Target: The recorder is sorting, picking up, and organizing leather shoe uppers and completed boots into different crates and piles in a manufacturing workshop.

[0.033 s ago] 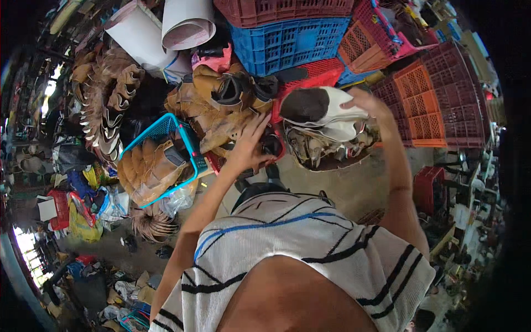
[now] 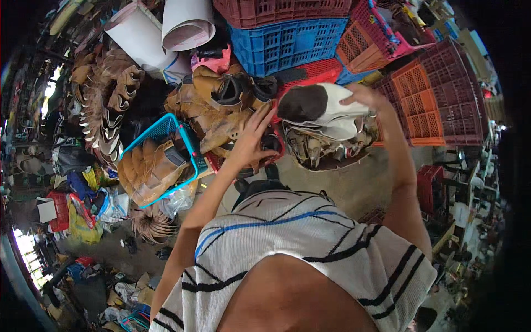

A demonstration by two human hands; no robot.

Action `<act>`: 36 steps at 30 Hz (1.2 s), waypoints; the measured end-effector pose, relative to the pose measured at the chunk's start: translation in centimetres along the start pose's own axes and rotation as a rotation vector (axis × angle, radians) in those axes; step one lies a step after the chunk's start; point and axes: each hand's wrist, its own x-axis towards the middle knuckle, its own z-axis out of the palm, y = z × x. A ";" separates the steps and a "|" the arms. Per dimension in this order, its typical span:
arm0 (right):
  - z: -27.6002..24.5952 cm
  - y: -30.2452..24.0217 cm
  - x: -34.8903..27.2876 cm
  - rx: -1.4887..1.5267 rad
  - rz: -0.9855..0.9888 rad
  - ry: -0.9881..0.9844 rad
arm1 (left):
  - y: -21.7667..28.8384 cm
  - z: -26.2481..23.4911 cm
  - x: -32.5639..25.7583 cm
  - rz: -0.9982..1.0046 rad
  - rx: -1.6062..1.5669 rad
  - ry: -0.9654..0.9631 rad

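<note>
My right hand [image 2: 368, 98] is closed on the edge of some white sheet-like pieces [image 2: 340, 108], fingers curled over their right side. A dark brown rounded patch [image 2: 302, 103] covers their left part. Beneath them stands a round container [image 2: 330, 164] full of crumpled light and grey pieces that I cannot make out. My left hand [image 2: 251, 139] is spread, thumb apart, at the rim of a red crate [image 2: 283, 145]. Just left of it lie tan leather shoe uppers [image 2: 221, 122], piled up, some with dark padded collars. Whether my left fingertips touch the crate is unclear.
A turquoise basket [image 2: 194, 160] with more tan uppers stands at the left. Stacked blue crates [image 2: 287, 47] and orange-maroon crates [image 2: 423, 102] rise at the back and right. White rolls [image 2: 188, 27] lean at the far left. A red crate [image 2: 430, 188] sits on the right.
The white pieces have shifted very slightly left and up, with my right hand still on them. My left hand has barely moved.
</note>
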 end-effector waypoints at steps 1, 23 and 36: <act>0.9 -5.8 -3.2 -0.287 -0.033 0.168 | 0.5 -0.7 1.2 0.040 0.043 -0.004; 13.4 -16.8 -0.2 0.269 -0.815 0.473 | -3.8 -13.4 -5.0 -0.627 -1.525 0.805; 23.9 -17.3 2.0 0.516 -0.606 -0.004 | -2.1 -15.2 -8.4 -0.641 -1.542 0.832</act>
